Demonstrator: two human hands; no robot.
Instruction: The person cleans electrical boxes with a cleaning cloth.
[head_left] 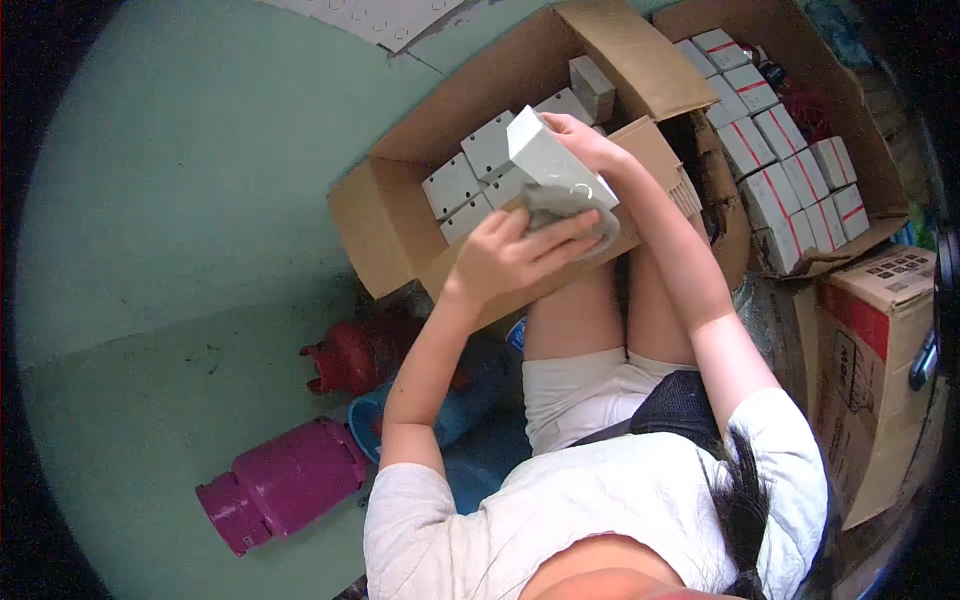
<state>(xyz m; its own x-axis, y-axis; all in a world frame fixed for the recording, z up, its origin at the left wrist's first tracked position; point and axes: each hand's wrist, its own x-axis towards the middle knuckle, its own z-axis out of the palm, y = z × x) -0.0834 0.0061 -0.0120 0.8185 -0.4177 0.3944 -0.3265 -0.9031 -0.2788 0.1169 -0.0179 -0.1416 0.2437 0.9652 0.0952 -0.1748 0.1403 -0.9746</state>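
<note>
My right hand (582, 143) grips a white box (558, 152) by its far end and holds it tilted above an open carton. The box has a glossy side, and its near end is partly covered by a grey cloth (565, 208). My left hand (500, 250) has the cloth under its fingers, pressed against that end; its thumb is hard to make out. Below, inside the open cardboard carton (402, 222), sit several white boxes (453, 185) with small dark marks, and one box (592, 88) stands upright on the far side.
At the right, a second carton (880, 180) holds several white boxes with red stripes (768, 195). A closed carton (850, 390) stands nearer. Purple (290, 478) and red (365, 355) gas cylinders lie at the left, beside a blue container (450, 415). A green wall (200, 180) runs along the left.
</note>
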